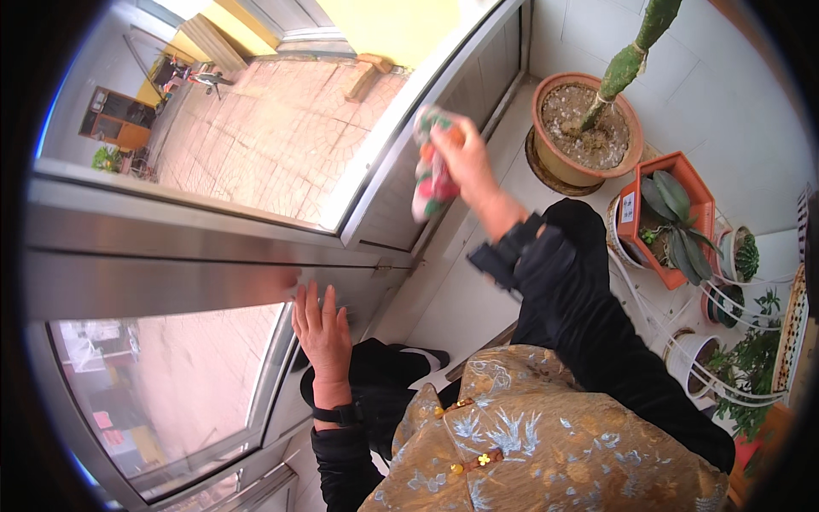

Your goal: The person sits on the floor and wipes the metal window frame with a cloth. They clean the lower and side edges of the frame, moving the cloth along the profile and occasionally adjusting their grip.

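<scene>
My right hand (467,157) grips a bunched cloth (435,182) patterned in red, green, white and orange. It is raised beside the lower metal panel (400,201) of a glazed door or window frame; whether the cloth touches the panel I cannot tell. My left hand (323,326) has its fingers spread against the silver metal frame (256,281), just right of a lower glass pane (173,384). Nothing is held in it. The larger glass pane (269,141) above shows a paved yard.
A terracotta-coloured pot (630,153) with a tall cactus (617,77) stands on the tiled floor (448,281) at the right. Near it are an orange hexagonal planter (691,275), a white pot (678,365) and white curved rods or tubing (729,384). Bricks (365,77) lie outside.
</scene>
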{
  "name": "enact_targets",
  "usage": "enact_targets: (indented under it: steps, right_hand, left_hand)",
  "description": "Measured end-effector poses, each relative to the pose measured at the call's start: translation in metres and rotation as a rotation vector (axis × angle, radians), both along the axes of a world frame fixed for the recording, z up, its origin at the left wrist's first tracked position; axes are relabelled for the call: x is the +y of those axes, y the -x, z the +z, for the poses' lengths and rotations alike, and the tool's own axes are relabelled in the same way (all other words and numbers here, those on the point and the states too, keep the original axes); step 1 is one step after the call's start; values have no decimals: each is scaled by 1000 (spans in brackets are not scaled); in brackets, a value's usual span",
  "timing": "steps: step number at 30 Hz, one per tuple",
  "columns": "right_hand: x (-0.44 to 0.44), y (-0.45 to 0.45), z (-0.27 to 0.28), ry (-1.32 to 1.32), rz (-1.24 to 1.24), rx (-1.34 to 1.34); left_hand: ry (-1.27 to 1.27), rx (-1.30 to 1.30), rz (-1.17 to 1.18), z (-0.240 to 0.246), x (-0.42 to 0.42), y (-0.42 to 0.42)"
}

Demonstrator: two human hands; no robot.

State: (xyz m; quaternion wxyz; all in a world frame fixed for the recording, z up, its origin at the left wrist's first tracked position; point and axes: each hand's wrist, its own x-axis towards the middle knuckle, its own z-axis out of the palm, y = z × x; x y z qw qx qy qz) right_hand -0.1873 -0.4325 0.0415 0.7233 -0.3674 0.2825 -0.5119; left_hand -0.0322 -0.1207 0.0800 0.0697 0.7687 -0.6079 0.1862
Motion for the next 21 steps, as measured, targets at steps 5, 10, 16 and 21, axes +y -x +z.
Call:
enact_targets:
  steps: [5,10,16,21]
  right_hand:
    - [-139,-14,1,62,-297,58]
    - [-172,-52,-22,-147,-307,373]
    - [-71,-94,-44,315,-424,856]
    - [20,-104,-46,79,-133,240]
  left_hand:
    - [-1,-6,82,-19,-4,-30]
    - [-16,119,170,-42,-13,-23]
    - [-11,194,103,-40,-14,-25]
    - [-9,240,63,-35,-13,-26]
